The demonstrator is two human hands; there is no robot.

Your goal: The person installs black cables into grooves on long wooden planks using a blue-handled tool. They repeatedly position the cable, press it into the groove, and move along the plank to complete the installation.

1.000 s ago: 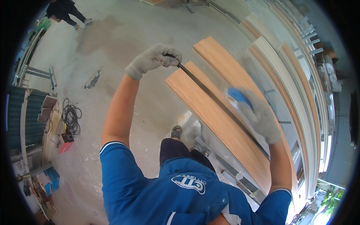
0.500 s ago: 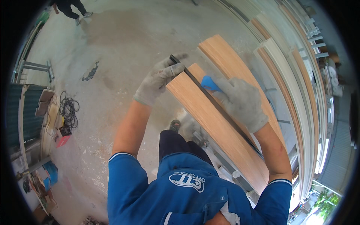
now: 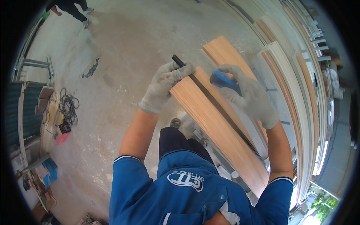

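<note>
My left hand (image 3: 162,85), in a grey work glove, is closed around a black strip (image 3: 219,107) near its far end. That strip runs lengthwise between a light-brown wood-grain board (image 3: 217,127) and another board (image 3: 204,79) beside it. The fingers also lie at the near board's end. A blue hand tool (image 3: 224,80) is gripped in my gloved right hand (image 3: 255,98), above the boards and right of the strip. Its exact kind is hard to make out, and the fingers partly cover it.
Another wood-grain board (image 3: 227,52) lies farther right. Long white and brown profiles (image 3: 288,80) are stacked along the right side. A coiled black cable (image 3: 69,108) lies on the concrete floor (image 3: 127,45) at left. A person (image 3: 71,10) stands at the far left.
My right hand has shifted slightly right, lifting and turning the blue tool so more of it shows. My left hand has moved a little right with the strip and board ends.
</note>
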